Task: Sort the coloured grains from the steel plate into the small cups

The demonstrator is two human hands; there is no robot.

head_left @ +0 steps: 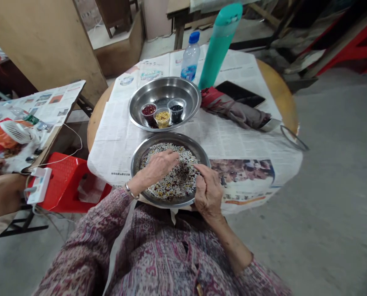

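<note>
A steel basin (138, 147) at the near edge of the table holds a mix of white grains (166, 181) with dark red, black and yellow beans among them. My left hand (160, 164) reaches over it from the left, its fingers curled down and drawn together at the grains. Whatever the fingertips pinch is hidden. At the right rim is my right hand (209, 189), fingers bent inward, index tip over the grains and thumb below it. Its palm is out of sight. Behind stands a larger steel basin (134, 102) with cups of red beans (148, 110), yellow kernels (162, 116) and black beans (176, 108).
Newspaper (109, 135) covers the round table. At its back stand a water bottle (190, 57) and a tall teal bottle (220, 45). A folded umbrella (235, 109) and a dark flat device (240, 93) lie right. A red stool (66, 181), power strip (39, 186) and another person's knee (4, 195) are left.
</note>
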